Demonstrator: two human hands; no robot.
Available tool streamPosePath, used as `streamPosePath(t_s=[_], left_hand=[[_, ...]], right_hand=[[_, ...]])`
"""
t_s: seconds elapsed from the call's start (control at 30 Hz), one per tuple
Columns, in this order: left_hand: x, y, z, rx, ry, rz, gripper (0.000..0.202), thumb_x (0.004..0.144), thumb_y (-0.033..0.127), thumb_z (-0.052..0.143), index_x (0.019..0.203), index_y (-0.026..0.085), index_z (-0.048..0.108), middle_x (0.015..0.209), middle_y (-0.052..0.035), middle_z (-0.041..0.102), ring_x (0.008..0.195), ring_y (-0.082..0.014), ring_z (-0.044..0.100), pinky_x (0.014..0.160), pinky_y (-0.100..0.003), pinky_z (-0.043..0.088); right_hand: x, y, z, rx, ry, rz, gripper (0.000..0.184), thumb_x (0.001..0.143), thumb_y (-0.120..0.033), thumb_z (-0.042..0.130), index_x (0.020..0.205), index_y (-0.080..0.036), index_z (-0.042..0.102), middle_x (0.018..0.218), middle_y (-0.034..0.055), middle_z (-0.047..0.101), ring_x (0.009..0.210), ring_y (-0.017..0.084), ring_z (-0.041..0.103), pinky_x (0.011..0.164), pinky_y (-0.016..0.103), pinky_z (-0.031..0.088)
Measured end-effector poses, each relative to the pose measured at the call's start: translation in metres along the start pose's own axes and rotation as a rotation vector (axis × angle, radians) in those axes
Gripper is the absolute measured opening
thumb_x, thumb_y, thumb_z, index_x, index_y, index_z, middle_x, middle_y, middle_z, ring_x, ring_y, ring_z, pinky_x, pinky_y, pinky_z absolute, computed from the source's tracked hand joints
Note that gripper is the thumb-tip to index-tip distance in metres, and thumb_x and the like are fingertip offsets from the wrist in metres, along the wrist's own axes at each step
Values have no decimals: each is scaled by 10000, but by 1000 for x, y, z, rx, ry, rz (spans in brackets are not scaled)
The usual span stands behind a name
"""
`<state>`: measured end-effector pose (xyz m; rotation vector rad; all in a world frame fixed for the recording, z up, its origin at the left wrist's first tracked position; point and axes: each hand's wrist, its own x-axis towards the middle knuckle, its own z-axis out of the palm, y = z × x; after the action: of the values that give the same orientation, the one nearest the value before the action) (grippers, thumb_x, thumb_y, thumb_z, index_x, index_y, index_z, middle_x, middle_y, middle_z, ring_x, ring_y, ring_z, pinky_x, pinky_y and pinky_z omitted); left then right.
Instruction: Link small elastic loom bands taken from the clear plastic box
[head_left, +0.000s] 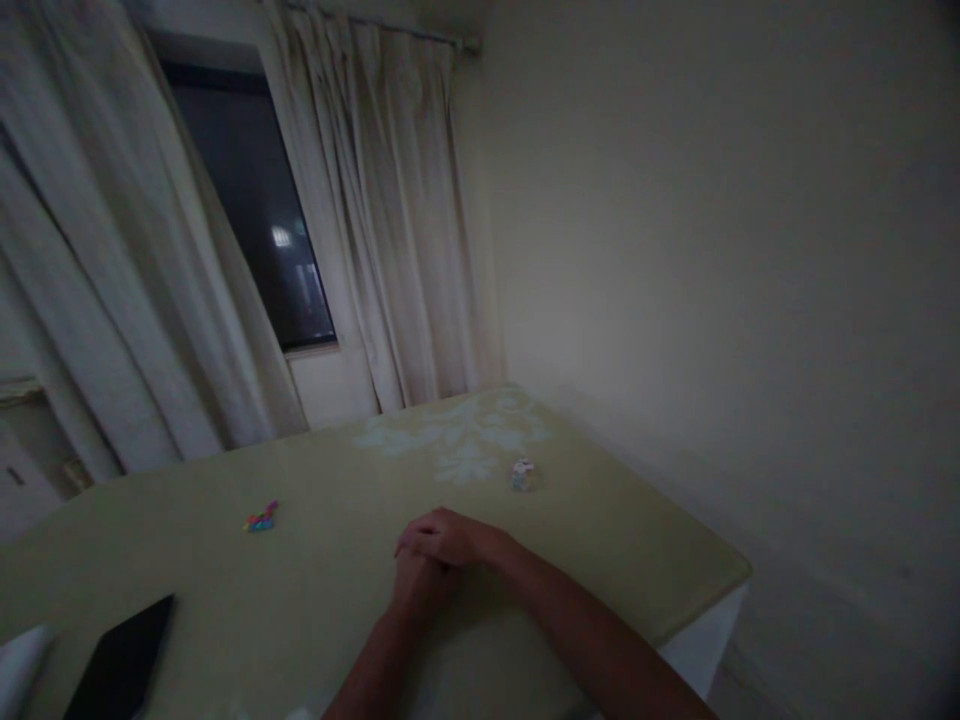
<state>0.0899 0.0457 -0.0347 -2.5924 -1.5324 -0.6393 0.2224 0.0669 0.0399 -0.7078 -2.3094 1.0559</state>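
My right hand (450,535) lies over my left hand (416,578), its fingers closed around the left one. Both rest together on the mattress-like surface (337,580) with a pale green cover. The left hand's fingers are mostly hidden under the right, so their shape cannot be made out. Beyond the hands and slightly right sits a small clear container (523,475) with something pinkish-white at its top. To the left lies a small cluster of colourful pieces (260,518), in yellow, blue, red and purple. Neither hand touches these.
A flat black object (124,660) lies at the lower left, beside a white item (22,660) cut off by the frame. The surface ends at a corner (748,570) on the right. Behind stand a curtained window (247,200) and a bare wall (712,250).
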Motion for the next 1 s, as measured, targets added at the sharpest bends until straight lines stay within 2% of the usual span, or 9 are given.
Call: streamPosePath(t_s=[0.13,0.23,0.6,0.7,0.73,0.77,0.83,0.9,1.0], left_hand=[[-2,3,2,0,-79,38,259,996,360,673,1183,182,686,1214,-84,707,1044,-229,701,917,-450,597],[-3,8,-1,2,-114,65,261,995,354,674,1198,190,685,1251,-89,699,1095,-241,690,959,-473,581],[2,19,-20,3,-198,21,283,992,350,682,1209,168,675,1226,-88,703,1056,-236,703,915,-458,600],[4,22,-29,-24,-181,-19,239,1000,352,672,1144,162,688,1101,-61,727,932,-198,719,830,-399,615],[4,23,-32,-34,-170,-32,222,1007,358,662,1100,158,693,1034,-45,731,867,-180,716,793,-375,614],[4,25,-35,-45,-158,-42,217,1015,365,650,1049,156,696,969,-30,728,809,-163,706,764,-356,609],[4,28,-38,-69,-130,-53,241,1026,377,629,952,156,689,867,-4,709,734,-143,678,737,-337,593],[3,30,-41,-98,-102,-59,279,1032,376,613,862,160,667,791,15,678,690,-136,649,723,-328,568],[7,29,-44,-154,-65,-60,374,1056,343,513,737,182,625,721,12,636,662,-145,621,710,-314,518]], right_hand=[[-12,10,6,72,92,30,416,1011,-331,414,1066,-159,789,1038,76,790,973,230,703,905,322,535],[-20,11,8,73,129,37,386,1001,-331,435,1051,-173,784,1034,68,781,963,225,691,902,320,531],[-19,5,8,-75,166,40,381,1053,-291,404,1028,-181,768,1039,65,777,973,196,691,926,296,515],[-21,5,-8,-216,320,102,284,1022,-370,541,1084,-190,751,1150,101,740,1114,245,634,1061,377,441],[-24,7,-17,-282,416,149,290,993,-392,605,1145,-180,733,1225,129,709,1189,273,594,1112,414,393],[-28,11,-28,-441,577,250,312,965,-422,652,1177,-204,722,1256,119,697,1215,273,582,1124,412,386],[-41,22,-51,-517,732,376,326,979,-324,630,1270,-183,674,1339,161,649,1310,300,520,1188,480,296],[-57,36,-72,-547,813,471,289,996,-252,571,1260,-196,674,1345,168,638,1344,316,495,1185,533,281],[-71,52,-86,-564,820,527,244,980,-202,561,1170,-176,711,1286,199,656,1294,332,539,1104,501,383]])
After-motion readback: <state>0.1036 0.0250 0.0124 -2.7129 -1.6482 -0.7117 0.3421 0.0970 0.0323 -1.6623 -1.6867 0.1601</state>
